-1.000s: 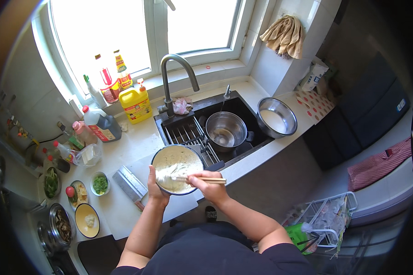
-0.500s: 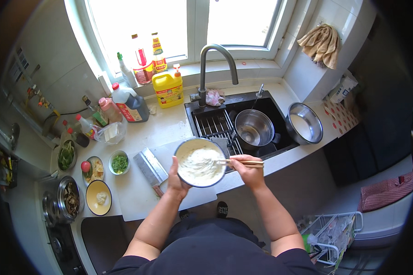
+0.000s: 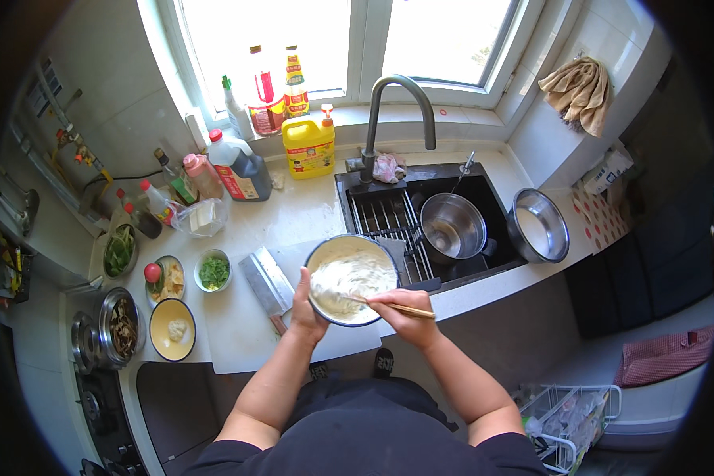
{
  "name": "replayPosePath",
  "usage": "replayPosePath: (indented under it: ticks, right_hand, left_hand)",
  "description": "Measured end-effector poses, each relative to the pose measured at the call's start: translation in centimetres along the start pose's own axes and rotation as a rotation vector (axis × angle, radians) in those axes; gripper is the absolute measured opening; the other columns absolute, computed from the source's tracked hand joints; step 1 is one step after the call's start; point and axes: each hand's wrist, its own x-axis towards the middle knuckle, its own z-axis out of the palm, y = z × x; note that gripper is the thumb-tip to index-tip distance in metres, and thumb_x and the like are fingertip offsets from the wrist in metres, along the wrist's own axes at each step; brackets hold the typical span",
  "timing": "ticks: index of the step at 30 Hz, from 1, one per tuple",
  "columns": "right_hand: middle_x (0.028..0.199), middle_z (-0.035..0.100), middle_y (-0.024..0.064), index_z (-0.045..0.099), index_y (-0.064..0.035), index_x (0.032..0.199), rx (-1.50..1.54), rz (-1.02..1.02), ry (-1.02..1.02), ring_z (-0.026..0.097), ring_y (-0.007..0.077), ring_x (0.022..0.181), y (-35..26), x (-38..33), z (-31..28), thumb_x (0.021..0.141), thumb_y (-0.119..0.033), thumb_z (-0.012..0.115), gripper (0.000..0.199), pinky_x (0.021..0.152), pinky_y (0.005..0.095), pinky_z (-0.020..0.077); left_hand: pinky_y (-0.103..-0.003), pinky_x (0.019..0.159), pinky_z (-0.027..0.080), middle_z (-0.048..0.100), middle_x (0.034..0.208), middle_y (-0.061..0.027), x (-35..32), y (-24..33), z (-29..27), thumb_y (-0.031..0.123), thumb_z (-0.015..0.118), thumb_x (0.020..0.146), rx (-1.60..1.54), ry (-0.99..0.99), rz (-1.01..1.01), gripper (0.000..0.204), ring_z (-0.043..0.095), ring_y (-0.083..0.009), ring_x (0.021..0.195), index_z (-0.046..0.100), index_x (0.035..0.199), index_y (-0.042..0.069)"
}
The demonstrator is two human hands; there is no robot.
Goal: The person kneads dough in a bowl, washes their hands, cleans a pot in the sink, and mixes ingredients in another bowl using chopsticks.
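Observation:
My left hand (image 3: 308,313) grips the left side of a dark-rimmed bowl (image 3: 383,305), its thumb up at the rim. A white, floury batter or dough (image 3: 349,274) fills the inside, streaked and blurred by stirring. In my right hand (image 3: 408,313) are wooden chopsticks (image 3: 412,310), their tips down in the white mixture near the bowl's front. The bowl is held up over a white cutting board (image 3: 238,349). Just left of my left hand a wide-bladed cleaver (image 3: 266,282) lies on that board.
The black sink (image 3: 492,194) holds a steel pot (image 3: 454,230); a steel bowl (image 3: 538,225) stands at its right. On the left are chopped greens in a bowl (image 3: 213,271), a yellow bowl (image 3: 171,329), a pot of dark pieces (image 3: 121,327), and several bottles around a yellow jug (image 3: 309,148).
The chopsticks have swept from the bowl's right side toward its front, and my right hand has come lower and left. The view has shifted slightly. My left hand keeps its grip.

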Motion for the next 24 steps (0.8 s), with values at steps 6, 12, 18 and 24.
replayPosePath:
  ticks: [6, 12, 18, 24]
  right_hand:
    - [0.078, 0.069, 0.0102, 0.069, 0.0021, 0.084, 0.189, 0.204, 0.327, 0.065, 0.0118, 0.068, 2.7, 1.2, -2.8, 0.079, -0.001, 0.065, 0.007, 0.061, 0.0233, 0.0526]
    - [0.080, 0.068, 0.0102, 0.069, 0.0022, 0.086, 0.192, 0.269, -0.015, 0.064, 0.0123, 0.069, 1.4, -0.3, -0.5, 0.078, -0.001, 0.066, 0.009, 0.064, 0.0222, 0.0505]
    - [0.079, 0.069, 0.0111, 0.068, 0.0027, 0.086, 0.144, 0.075, -0.140, 0.066, 0.0145, 0.073, 0.1, 0.8, -2.1, 0.076, 0.002, 0.066, 0.011, 0.068, 0.0242, 0.0520]
    - [0.077, 0.067, 0.0123, 0.067, 0.0020, 0.083, 0.013, -0.097, 0.115, 0.066, 0.0174, 0.069, 1.8, 3.0, -1.6, 0.076, 0.002, 0.066, 0.007, 0.062, 0.0248, 0.0506]
  left_hand:
    - [-0.041, 0.098, 0.040, 0.049, 0.128, -0.0158, -0.7, 0.0, 0.3, 0.059, 0.040, 0.088, 0.057, 0.032, -0.047, 0.073, 0.049, -0.0275, 0.116, 0.038, 0.130, 0.000]
    - [-0.038, 0.098, 0.040, 0.050, 0.126, -0.0150, 0.0, 0.8, -0.4, 0.061, 0.041, 0.086, 0.038, -0.016, -0.045, 0.074, 0.050, -0.0265, 0.115, 0.039, 0.130, 0.001]
    - [-0.038, 0.097, 0.040, 0.051, 0.125, -0.0155, -0.3, 0.6, -0.5, 0.061, 0.041, 0.086, 0.042, 0.063, -0.080, 0.074, 0.050, -0.0263, 0.115, 0.040, 0.129, 0.001]
    - [-0.038, 0.098, 0.040, 0.050, 0.127, -0.0156, -1.0, 0.2, -0.5, 0.059, 0.044, 0.086, 0.080, 0.008, -0.132, 0.072, 0.050, -0.0255, 0.116, 0.040, 0.130, 0.001]
